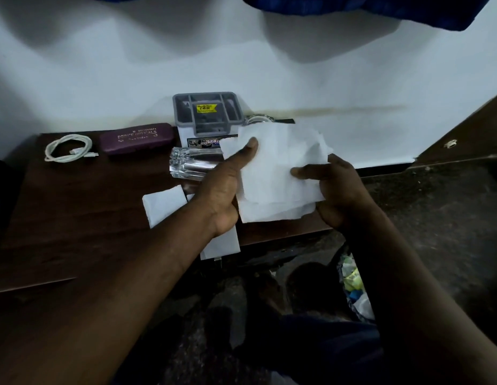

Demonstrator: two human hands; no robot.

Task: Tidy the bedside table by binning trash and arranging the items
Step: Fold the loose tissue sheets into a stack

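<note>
**Loose white paper held above the table's right end**

A bundle of white paper sheets (277,173) is held between both hands over the right end of the dark wooden bedside table (75,212). The left hand (225,184) is clamped on the bundle's left edge, thumb on top; the right hand (339,190) is pinched on its right side. The paper is judged light, limp and easily torn, its lower edge already ragged, so it is best gripped at the edges or crushed into a ball.

Left of the bundle, further white sheets (165,204) lie on the table, one overhanging the front edge. Behind the bundle stand a grey organiser tray (207,112) and a clear glass block (186,165); farther left lie a purple spectacle case (136,138) and a coiled white cable (69,148).

Below and right of the bundle, a bin (352,287) already holding rubbish sits on the floor. The drop toward it appears unobstructed.
</note>
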